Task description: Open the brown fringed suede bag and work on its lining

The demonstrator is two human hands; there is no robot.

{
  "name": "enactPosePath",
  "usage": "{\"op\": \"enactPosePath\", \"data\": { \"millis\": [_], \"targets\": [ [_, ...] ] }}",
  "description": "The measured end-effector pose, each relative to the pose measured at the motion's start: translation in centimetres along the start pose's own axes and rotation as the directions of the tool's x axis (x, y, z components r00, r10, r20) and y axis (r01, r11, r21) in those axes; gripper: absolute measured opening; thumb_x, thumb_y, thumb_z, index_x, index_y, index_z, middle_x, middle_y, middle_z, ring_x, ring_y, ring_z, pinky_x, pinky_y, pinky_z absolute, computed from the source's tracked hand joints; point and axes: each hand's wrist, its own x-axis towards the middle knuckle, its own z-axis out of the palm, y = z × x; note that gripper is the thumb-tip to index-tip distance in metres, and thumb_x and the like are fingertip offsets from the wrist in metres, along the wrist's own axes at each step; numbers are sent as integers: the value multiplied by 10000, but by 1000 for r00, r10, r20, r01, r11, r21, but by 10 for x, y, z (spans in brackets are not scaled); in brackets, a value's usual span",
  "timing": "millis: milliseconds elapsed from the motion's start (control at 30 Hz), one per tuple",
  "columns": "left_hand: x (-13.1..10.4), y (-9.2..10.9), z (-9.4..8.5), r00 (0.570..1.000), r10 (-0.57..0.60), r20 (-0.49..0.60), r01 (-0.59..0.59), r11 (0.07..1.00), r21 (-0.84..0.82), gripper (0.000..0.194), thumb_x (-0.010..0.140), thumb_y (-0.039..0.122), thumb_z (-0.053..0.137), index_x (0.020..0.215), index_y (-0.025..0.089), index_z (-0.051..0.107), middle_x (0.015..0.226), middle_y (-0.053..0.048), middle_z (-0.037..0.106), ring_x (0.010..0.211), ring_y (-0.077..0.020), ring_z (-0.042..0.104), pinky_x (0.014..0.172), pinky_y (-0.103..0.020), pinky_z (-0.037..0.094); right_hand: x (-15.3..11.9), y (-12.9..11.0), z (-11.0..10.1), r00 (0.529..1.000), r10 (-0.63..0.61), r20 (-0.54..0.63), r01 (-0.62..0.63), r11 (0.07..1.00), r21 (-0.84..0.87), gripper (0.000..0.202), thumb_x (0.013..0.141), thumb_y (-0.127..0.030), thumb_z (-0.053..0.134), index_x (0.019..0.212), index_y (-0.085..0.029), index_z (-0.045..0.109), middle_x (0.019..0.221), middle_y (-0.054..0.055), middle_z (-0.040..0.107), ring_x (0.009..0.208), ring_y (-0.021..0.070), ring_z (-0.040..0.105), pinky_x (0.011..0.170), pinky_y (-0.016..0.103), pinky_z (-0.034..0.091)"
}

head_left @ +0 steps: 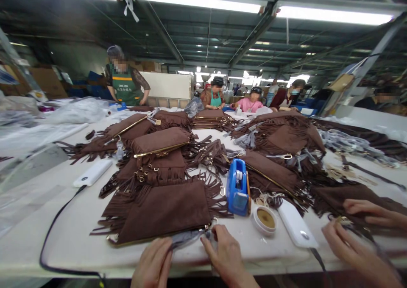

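Two hands of mine sit at the near edge of the white worktop [79, 233], both working the strip of clear grey plastic [187, 238] that lies along the front edge of the nearest brown fringed bag [165, 209]. My left hand [152, 264] has its fingers closed over the left end of that strip. My right hand [225, 256] pinches the other end between thumb and forefinger, right at the bag's gold-trimmed corner. The bag lies flat, fringe spread to its left and behind it.

Just right of the bag stands a blue tape dispenser [238, 187]; in front of the dispenser is a small round white tin [264, 220], and beside that a white power bank [296, 225]. Behind the bag, more brown fringed bags [159, 146] are heaped across the worktop. Left of the bag lies another white power bank [93, 172] with a black cable [54, 231]. Far right of the bag, a co-worker's hands [356, 233] handle another dark fringed piece.
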Motion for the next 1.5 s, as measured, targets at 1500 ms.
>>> {"op": "enactPosePath", "data": {
  "millis": [1500],
  "targets": [
    [73, -2, 44, 908, 211, 361, -307, 923, 232, 617, 823, 286, 475, 1377, 285, 204, 1396, -150, 343, 1275, -279, 332, 968, -485, 346, 13, -41, 14, 856, 263, 446, -425, 848, 316, 69, 703, -162, 511, 736, -159, 572, 563, -31, 452, 536, 131, 416, 518, 229, 255]
  ]
}}
